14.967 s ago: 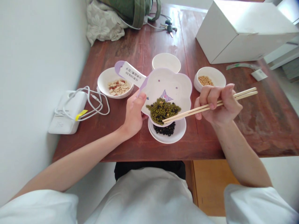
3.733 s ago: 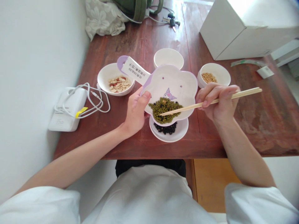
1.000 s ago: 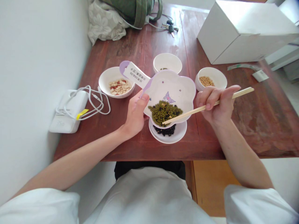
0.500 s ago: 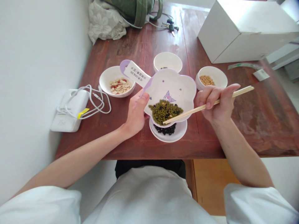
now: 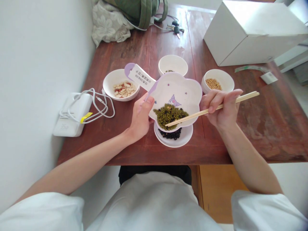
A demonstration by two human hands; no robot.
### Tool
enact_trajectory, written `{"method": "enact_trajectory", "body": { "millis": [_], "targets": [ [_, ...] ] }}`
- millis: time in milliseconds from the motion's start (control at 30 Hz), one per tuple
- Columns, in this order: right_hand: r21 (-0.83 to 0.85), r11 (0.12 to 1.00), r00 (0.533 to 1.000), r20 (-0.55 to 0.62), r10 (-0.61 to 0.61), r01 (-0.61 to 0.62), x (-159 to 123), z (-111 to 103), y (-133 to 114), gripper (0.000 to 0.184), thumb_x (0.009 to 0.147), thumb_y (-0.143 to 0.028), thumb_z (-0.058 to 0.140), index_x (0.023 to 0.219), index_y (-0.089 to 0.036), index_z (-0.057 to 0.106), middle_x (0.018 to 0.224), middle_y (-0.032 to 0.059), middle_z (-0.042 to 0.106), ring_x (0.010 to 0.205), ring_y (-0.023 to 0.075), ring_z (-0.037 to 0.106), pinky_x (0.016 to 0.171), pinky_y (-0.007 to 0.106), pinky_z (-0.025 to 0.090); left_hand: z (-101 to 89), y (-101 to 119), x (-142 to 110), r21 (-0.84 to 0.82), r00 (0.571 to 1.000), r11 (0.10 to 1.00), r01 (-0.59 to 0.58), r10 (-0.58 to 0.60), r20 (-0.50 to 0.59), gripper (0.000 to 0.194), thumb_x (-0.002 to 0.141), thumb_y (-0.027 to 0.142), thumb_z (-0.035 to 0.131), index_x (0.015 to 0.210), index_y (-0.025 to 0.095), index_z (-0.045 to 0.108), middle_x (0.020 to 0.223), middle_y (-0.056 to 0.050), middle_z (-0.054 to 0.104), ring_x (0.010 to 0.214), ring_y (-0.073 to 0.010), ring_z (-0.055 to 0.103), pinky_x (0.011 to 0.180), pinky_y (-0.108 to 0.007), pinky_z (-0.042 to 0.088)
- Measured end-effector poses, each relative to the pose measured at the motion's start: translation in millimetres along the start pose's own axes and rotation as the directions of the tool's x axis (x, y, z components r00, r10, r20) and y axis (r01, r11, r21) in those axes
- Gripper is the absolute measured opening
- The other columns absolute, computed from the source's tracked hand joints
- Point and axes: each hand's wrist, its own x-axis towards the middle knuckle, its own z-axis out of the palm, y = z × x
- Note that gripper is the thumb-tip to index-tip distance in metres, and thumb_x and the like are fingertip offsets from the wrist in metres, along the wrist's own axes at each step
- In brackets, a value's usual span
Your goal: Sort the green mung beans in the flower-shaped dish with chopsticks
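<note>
White flower-shaped ceramic plate (image 5: 183, 83): held up and tilted above a small round white plate (image 5: 175, 144), a purple-edged paper tag (image 5: 141, 77) touching its rim.
Left hand (image 5: 141, 117): narrow grip on the flower plate's edge, thumb on top.
Right hand (image 5: 222, 107): holding a pair of light wooden chopsticks (image 5: 192, 116), their tips close together at the bean pile; whether they pinch a bean is too small to tell.
Bean pile: green mung beans (image 5: 169, 117) flecked with black, in the flower plate's lower lobe.
Small round plate: black beans (image 5: 171, 134), partly hidden under the flower plate.
Far bowl: a few green beans (image 5: 169, 71) in a round white bowl (image 5: 173, 62).
Side bowls: sliced peanuts (image 5: 124, 89) in a white bowl (image 5: 113, 75), left; yellow soybeans (image 5: 213, 84) in a white bowl (image 5: 223, 77), right.
Rest: a white cardboard box (image 5: 247, 38) on the reddish-brown wooden table (image 5: 271, 128); a white power bank (image 5: 72, 120) with a white cable (image 5: 101, 109).
</note>
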Motion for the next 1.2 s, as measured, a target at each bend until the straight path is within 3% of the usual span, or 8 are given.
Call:
{"method": "enact_trajectory", "body": {
  "millis": [533, 800, 1033, 1200],
  "targets": [
    [-0.013, 1.0, 1.0, 0.001, -0.012, 0.012, 2.1, 2.2, 0.1, 0.077, 0.096, -0.089, 0.058, 0.05, -0.029, 0.073, 0.047, 0.0033, 0.057, 0.036, 0.0143, 0.045, 0.036, 0.038, 0.024, -0.9, -1.4, -0.1, 0.028, 1.0, 1.0, -0.015, 0.015, -0.022, 0.057, 0.096, 0.077, 0.072, 0.084, 0.022, 0.063, 0.063, 0.003, 0.052, 0.043, -0.0078, 0.039, 0.036, -0.025, 0.025],
    [-0.061, 0.998, 1.0, -0.024, 0.011, -0.012, 3.1, 0.4, -0.9, 0.079, 0.092, -0.093, 0.056, 0.047, -0.03, 0.072, 0.044, 0.0029, 0.053, 0.036, 0.0157, 0.046, 0.039, 0.04, 0.031, -0.2, -0.6, 0.0, 0.027, 1.0, 1.0, -0.01, 0.01, -0.018, 0.057, 0.096, 0.077, 0.072, 0.086, 0.022, 0.065, 0.063, 0.003, 0.052, 0.045, -0.0084, 0.04, 0.038, -0.026, 0.025],
    [-0.079, 0.995, 0.995, -0.071, -0.074, 0.068, 5.8, 3.5, -4.3, 0.077, 0.096, -0.088, 0.059, 0.046, -0.03, 0.07, 0.037, 0.0008, 0.044, 0.036, 0.0174, 0.048, 0.038, 0.039, 0.032, 1.8, 3.0, 0.7, 0.018, 0.999, 0.999, -0.042, 0.042, 0.002, 0.058, 0.097, 0.073, 0.074, 0.076, 0.022, 0.056, 0.056, 0.004, 0.049, 0.042, -0.0079, 0.038, 0.037, -0.025, 0.022],
    [-0.101, 0.994, 0.997, -0.06, -0.051, 0.044, 4.8, 3.3, -3.6, 0.078, 0.096, -0.088, 0.059, 0.045, -0.03, 0.069, 0.038, 0.0027, 0.048, 0.037, 0.0179, 0.049, 0.038, 0.041, 0.031, 1.7, 4.3, 0.2, 0.039, 0.999, 0.999, -0.031, 0.032, -0.015, 0.059, 0.096, 0.075, 0.075, 0.076, 0.022, 0.057, 0.059, 0.004, 0.05, 0.042, -0.0075, 0.038, 0.037, -0.026, 0.023]
  ]
}}
